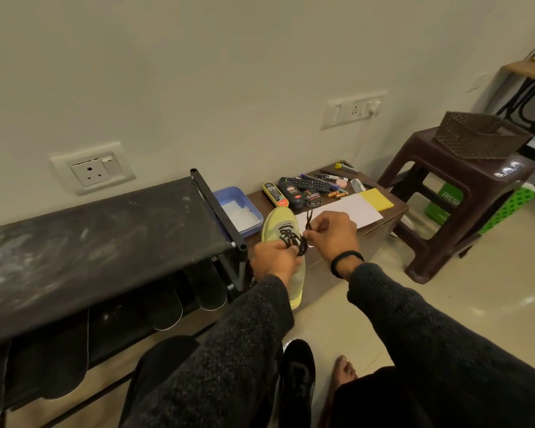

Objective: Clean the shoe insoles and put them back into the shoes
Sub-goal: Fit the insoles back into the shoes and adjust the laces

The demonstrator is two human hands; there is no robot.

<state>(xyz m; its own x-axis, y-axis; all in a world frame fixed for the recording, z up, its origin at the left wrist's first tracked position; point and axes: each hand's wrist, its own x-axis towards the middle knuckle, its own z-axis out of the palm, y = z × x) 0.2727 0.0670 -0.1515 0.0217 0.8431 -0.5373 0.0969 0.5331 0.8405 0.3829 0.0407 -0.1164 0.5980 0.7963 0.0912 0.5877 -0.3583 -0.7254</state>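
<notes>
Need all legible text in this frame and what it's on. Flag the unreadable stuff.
"Cherry": on the round polish tin on the low table.
"Cherry": on the dark polish bottle beside it, partly blurred.
"FRES": on the green crate under the stool; the rest is hidden.
Yellow-edged polish tube: label too small to read.
Remote control: button marks too small to read.

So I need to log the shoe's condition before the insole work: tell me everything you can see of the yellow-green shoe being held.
The yellow-green shoe is a low sneaker with a pale, knit-looking upper, a matching light sole and black laces. It is held in the air, toe pointing away toward the low brown table. The left hand grips its middle and pinches the laces; the right hand pinches a lace end. Its inside is hidden.
</notes>
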